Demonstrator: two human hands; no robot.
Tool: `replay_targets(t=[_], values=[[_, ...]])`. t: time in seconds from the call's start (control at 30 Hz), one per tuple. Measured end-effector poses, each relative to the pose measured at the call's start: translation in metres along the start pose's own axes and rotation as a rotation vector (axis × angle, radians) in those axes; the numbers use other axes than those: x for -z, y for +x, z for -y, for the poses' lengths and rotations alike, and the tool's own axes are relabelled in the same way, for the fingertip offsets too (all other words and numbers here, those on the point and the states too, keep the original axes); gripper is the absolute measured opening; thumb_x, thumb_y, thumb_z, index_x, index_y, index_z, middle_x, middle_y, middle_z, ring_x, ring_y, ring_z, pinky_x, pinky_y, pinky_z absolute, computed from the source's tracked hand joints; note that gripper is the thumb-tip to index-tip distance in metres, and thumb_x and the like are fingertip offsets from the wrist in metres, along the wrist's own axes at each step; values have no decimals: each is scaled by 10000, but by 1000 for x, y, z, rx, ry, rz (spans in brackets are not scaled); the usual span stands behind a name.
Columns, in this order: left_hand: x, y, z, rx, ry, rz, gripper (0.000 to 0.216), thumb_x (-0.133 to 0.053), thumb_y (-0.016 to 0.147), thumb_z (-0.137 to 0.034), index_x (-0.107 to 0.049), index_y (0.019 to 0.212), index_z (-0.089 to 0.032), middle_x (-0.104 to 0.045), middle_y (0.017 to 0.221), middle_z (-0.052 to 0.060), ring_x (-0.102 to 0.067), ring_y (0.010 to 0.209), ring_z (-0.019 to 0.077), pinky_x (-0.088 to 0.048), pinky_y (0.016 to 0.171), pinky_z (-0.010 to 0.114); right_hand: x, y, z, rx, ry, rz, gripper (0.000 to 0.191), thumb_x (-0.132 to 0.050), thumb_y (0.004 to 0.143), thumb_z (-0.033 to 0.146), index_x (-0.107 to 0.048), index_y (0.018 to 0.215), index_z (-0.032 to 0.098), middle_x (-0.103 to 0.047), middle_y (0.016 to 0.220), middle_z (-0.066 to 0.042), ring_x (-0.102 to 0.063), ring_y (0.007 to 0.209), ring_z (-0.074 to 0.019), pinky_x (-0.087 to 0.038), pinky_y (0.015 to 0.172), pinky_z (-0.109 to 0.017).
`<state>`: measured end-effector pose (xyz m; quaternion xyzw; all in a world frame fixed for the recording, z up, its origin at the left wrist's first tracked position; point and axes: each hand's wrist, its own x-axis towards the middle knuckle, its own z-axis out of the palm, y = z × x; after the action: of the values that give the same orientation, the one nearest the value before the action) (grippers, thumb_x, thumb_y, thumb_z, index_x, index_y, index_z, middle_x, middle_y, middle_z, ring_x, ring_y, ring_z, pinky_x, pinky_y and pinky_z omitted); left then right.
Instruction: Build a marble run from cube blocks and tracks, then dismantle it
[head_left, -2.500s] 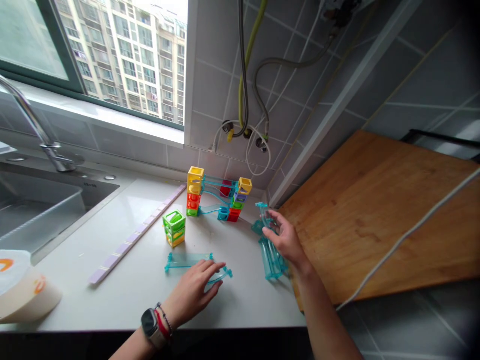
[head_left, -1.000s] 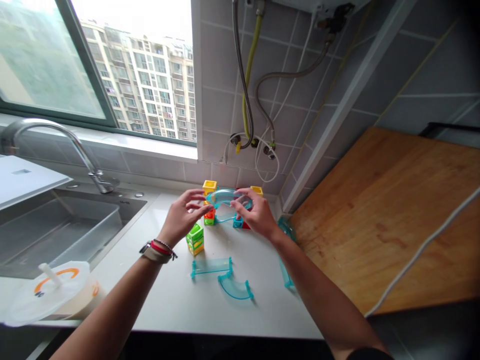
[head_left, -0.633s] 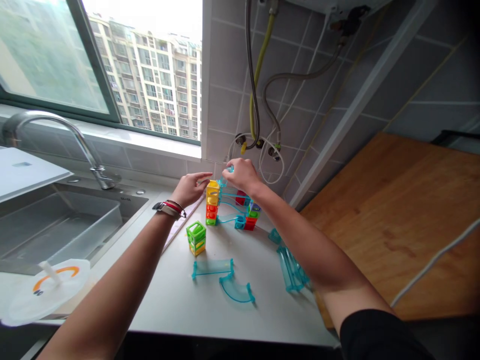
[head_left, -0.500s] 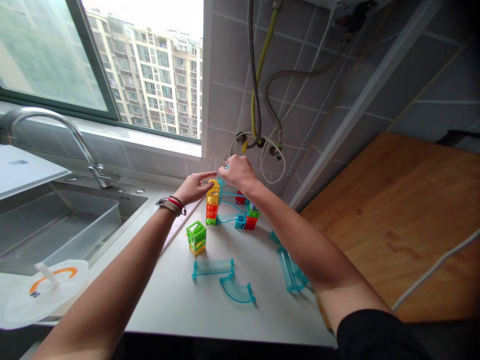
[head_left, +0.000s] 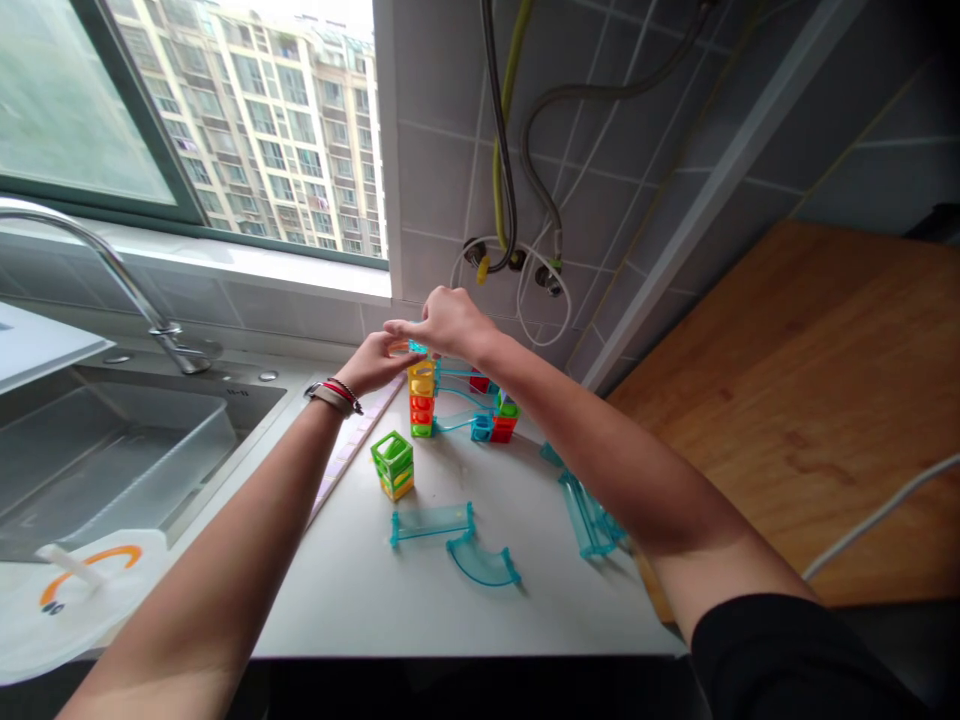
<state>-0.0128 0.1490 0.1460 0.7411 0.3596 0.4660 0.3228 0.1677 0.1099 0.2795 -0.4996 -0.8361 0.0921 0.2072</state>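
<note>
A stacked tower of cube blocks (head_left: 421, 402) stands at the back of the counter, yellow over red over green. At its top is a translucent blue piece (head_left: 418, 347), partly hidden by my fingers. My left hand (head_left: 375, 362) wears a watch and bracelets and closes on the blue piece from the left, thumb in front. My right hand (head_left: 454, 325) reaches over from the right, its curled fingers on the same piece. Blue track pieces (head_left: 457, 374) join the tower to a shorter stack of red, green and blue blocks (head_left: 504, 425), which my right forearm partly covers.
A separate green and yellow stack (head_left: 392, 465) stands nearer me. A straight blue track (head_left: 433, 522) and a curved one (head_left: 484, 562) lie in front; more blue tracks (head_left: 587, 515) lie right. The sink (head_left: 247, 395), a white lid (head_left: 82, 600) and a wooden board (head_left: 795, 420) flank the counter.
My right hand has moved left and lower over the tower top, bringing the blue piece there. My left fingers have closed in around it. The whole view has shifted slightly.
</note>
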Motion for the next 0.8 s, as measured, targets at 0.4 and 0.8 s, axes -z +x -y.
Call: replay_targets(t=[0.4, 0.8], values=[[1, 3, -15, 58, -17, 70, 620, -853, 764, -517, -732, 1236, -133, -778, 1201, 156, -709, 1174, 351, -550, 1055, 464, 11, 8, -11, 78, 133, 193, 859, -555, 801, 888, -695, 807, 40, -707, 707, -127, -698, 596, -185, -605, 631, -303], [-2, 4, -33, 127, 20, 68, 698, -871, 729, -537, -725, 1277, -132, -718, 1339, 170, -654, 1276, 351, -489, 1136, 505, 8, 9, -60, 25, 151, -136, 317, -528, 1023, 340, -750, 915, 141, -791, 876, -114, -751, 882, -225, -563, 856, -317]])
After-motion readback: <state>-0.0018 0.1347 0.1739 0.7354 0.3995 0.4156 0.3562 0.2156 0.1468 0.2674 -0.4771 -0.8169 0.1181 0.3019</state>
